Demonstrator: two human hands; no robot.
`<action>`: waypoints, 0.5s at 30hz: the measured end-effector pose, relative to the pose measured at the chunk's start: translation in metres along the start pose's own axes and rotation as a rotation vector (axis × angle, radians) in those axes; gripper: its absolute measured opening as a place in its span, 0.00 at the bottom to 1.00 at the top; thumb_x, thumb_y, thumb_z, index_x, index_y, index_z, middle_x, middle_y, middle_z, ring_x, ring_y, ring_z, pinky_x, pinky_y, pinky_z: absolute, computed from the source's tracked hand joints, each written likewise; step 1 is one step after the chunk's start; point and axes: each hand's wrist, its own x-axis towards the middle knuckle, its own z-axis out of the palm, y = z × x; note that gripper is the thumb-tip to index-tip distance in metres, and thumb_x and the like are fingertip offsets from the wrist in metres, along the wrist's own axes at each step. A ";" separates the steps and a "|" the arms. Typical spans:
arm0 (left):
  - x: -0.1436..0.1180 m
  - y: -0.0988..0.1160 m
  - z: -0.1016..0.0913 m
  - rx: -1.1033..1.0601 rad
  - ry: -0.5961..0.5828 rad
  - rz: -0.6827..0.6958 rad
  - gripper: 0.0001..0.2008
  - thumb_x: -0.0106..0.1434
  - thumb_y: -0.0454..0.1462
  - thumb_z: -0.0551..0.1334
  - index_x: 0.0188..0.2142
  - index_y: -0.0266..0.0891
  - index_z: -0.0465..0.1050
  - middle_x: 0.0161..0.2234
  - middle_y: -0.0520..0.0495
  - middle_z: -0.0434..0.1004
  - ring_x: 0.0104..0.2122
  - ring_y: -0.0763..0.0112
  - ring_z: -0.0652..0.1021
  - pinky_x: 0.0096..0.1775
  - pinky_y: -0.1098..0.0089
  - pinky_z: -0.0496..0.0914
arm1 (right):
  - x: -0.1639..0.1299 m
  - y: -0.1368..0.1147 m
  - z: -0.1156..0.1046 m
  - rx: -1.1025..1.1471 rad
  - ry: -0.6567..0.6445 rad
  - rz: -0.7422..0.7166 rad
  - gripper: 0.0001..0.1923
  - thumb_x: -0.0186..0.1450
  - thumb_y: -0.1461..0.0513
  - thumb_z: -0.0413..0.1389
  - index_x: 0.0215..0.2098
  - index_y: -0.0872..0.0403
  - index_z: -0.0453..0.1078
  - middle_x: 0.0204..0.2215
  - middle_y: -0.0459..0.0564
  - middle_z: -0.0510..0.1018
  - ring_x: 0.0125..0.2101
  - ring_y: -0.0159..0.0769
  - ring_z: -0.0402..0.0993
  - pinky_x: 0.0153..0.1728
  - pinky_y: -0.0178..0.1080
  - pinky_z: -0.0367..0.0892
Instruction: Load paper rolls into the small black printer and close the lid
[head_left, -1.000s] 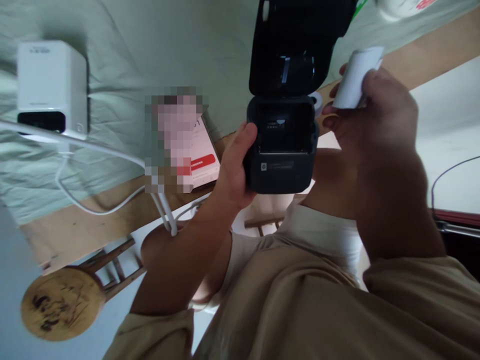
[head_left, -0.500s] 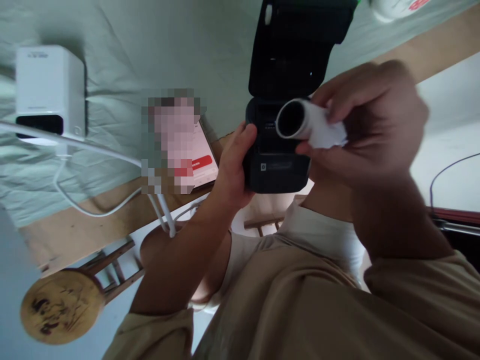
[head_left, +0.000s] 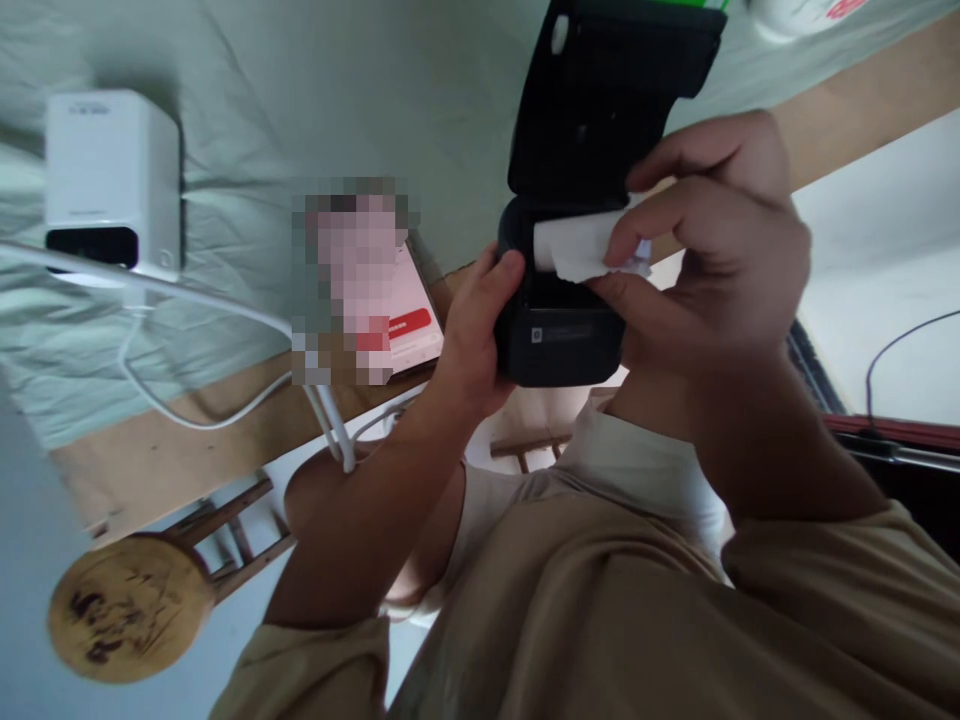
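The left hand (head_left: 474, 335) grips the open black printer (head_left: 570, 300); the right hand (head_left: 712, 250) pinches a paper roll (head_left: 574, 245) into it.

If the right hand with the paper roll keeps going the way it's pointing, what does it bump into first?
Most likely the open bay of the black printer: the right hand points its paper roll straight there, seemingly almost touching, though depth is unclear.

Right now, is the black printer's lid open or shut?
Open. The black printer has its lid swung up, and the right hand holds the white paper roll at the bared compartment; the left hand grips the body.
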 end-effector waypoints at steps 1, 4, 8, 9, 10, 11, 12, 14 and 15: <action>-0.001 0.001 0.000 0.000 -0.011 -0.006 0.09 0.65 0.44 0.62 0.38 0.42 0.74 0.35 0.50 0.80 0.53 0.62 0.80 0.50 0.67 0.76 | -0.001 0.000 0.001 0.009 0.010 -0.021 0.05 0.61 0.62 0.62 0.32 0.48 0.70 0.40 0.45 0.74 0.44 0.35 0.74 0.45 0.44 0.72; -0.002 0.003 0.002 -0.017 -0.054 -0.009 0.09 0.67 0.44 0.60 0.36 0.42 0.72 0.34 0.50 0.79 0.50 0.62 0.81 0.48 0.66 0.77 | -0.003 -0.001 0.002 -0.008 0.008 -0.102 0.04 0.62 0.61 0.61 0.32 0.47 0.70 0.34 0.44 0.74 0.37 0.34 0.73 0.38 0.43 0.70; -0.002 0.002 0.003 -0.021 -0.080 0.021 0.08 0.67 0.42 0.58 0.37 0.41 0.72 0.33 0.50 0.78 0.49 0.62 0.82 0.47 0.67 0.77 | -0.006 -0.003 0.002 -0.048 0.032 -0.123 0.04 0.62 0.62 0.60 0.31 0.49 0.68 0.34 0.43 0.74 0.36 0.32 0.73 0.36 0.41 0.69; -0.002 0.002 0.003 -0.028 -0.089 0.022 0.08 0.67 0.42 0.58 0.38 0.41 0.72 0.33 0.51 0.78 0.49 0.62 0.82 0.47 0.67 0.76 | -0.006 -0.003 0.002 -0.069 0.028 -0.107 0.04 0.62 0.63 0.59 0.32 0.49 0.68 0.35 0.43 0.75 0.37 0.32 0.74 0.37 0.41 0.70; -0.002 0.001 0.002 -0.038 -0.101 0.017 0.08 0.67 0.42 0.59 0.39 0.41 0.72 0.33 0.51 0.78 0.49 0.63 0.82 0.47 0.67 0.76 | -0.006 -0.002 0.002 -0.086 0.014 -0.090 0.04 0.62 0.65 0.59 0.33 0.49 0.68 0.37 0.43 0.75 0.38 0.32 0.75 0.38 0.41 0.72; -0.001 0.001 0.001 -0.048 -0.109 0.011 0.07 0.67 0.41 0.60 0.40 0.41 0.73 0.33 0.51 0.78 0.49 0.63 0.82 0.48 0.68 0.76 | -0.006 -0.001 0.001 -0.099 -0.008 -0.071 0.05 0.62 0.66 0.58 0.33 0.48 0.68 0.39 0.43 0.76 0.41 0.32 0.76 0.40 0.41 0.73; -0.001 0.001 0.001 -0.055 -0.114 0.003 0.07 0.66 0.42 0.61 0.40 0.42 0.73 0.34 0.51 0.79 0.50 0.63 0.81 0.48 0.69 0.76 | -0.005 0.000 0.000 -0.104 -0.035 -0.050 0.06 0.62 0.66 0.58 0.33 0.48 0.68 0.41 0.43 0.77 0.43 0.33 0.77 0.42 0.41 0.74; -0.001 0.000 -0.001 -0.058 -0.112 -0.005 0.08 0.64 0.42 0.63 0.41 0.42 0.74 0.35 0.50 0.80 0.48 0.63 0.82 0.46 0.70 0.76 | -0.003 0.003 -0.002 -0.097 -0.104 -0.011 0.06 0.62 0.65 0.58 0.34 0.47 0.67 0.46 0.43 0.78 0.47 0.36 0.78 0.45 0.44 0.75; 0.000 0.000 -0.002 -0.053 -0.108 -0.004 0.09 0.63 0.41 0.64 0.42 0.43 0.74 0.35 0.50 0.80 0.46 0.63 0.82 0.44 0.70 0.76 | -0.001 0.005 -0.003 -0.093 -0.134 -0.006 0.06 0.61 0.64 0.59 0.35 0.47 0.67 0.47 0.42 0.78 0.48 0.37 0.78 0.46 0.45 0.75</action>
